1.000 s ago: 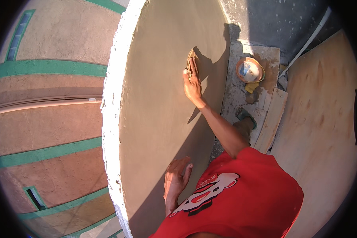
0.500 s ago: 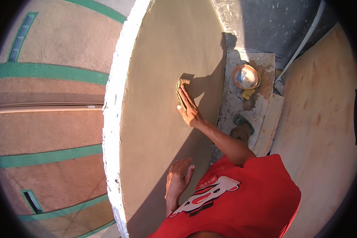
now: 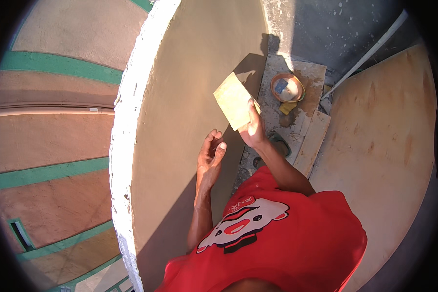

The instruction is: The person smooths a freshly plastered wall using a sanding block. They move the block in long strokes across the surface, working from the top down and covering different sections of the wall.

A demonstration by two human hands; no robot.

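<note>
My right hand (image 3: 254, 131) grips a thin, flat, yellow sponge (image 3: 233, 101) by its lower right edge, thumb on the face turned toward me. It is tilted up, apart from the smooth brown plastered wall (image 3: 185, 82), and its face catches the sun. Left of and below it, my left hand (image 3: 210, 158) is raised before the wall, fingers loosely bent, thumb apart, nothing in it. The shadow of my body and arm falls across the plaster.
A round orange basin (image 3: 288, 87) with whitish contents and a blue piece stands on a board, a yellow piece (image 3: 287, 107) beside it. A plank (image 3: 312, 141) lies near my foot. Plywood (image 3: 374, 146) leans on the right. The wall's rough white top edge (image 3: 124, 121) runs on the left.
My right hand has come off the wall, back toward me, turning the sponge's face up into view. My left hand has risen. The view has shifted slightly.
</note>
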